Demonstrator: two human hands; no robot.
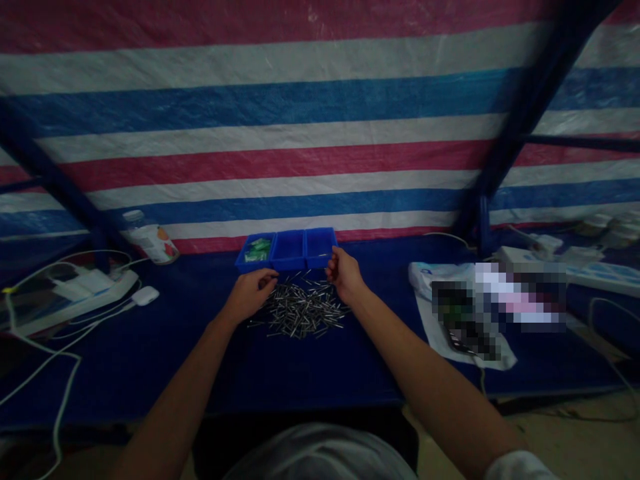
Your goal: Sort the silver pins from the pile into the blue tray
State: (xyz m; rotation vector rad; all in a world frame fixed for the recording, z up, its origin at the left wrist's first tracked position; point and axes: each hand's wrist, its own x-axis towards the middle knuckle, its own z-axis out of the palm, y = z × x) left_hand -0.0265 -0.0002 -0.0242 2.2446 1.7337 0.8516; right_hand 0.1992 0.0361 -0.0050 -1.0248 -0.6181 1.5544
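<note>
A loose heap of thin metal nails or screws (305, 310) lies on the dark blue table; their exact kind is too small to tell. My left hand (251, 293) rests at the heap's upper left edge, its fingers curled in. Closed at the upper right of the heap, my right hand (346, 275) is beside the front corner of the right blue bin (320, 241). Whatever either hand may hold is hidden. Green packets (257, 250) lie in the left blue bin (241, 261), and the middle blue bin (289, 247) joins it.
At the left are a power strip (117, 290), white cables and a tilted clear bottle (153, 241). A white plastic package (425, 283) and a blurred-out patch lie to the right, with another power strip (600, 275) beyond. Striped sheeting (300, 107) hangs behind the table (300, 380).
</note>
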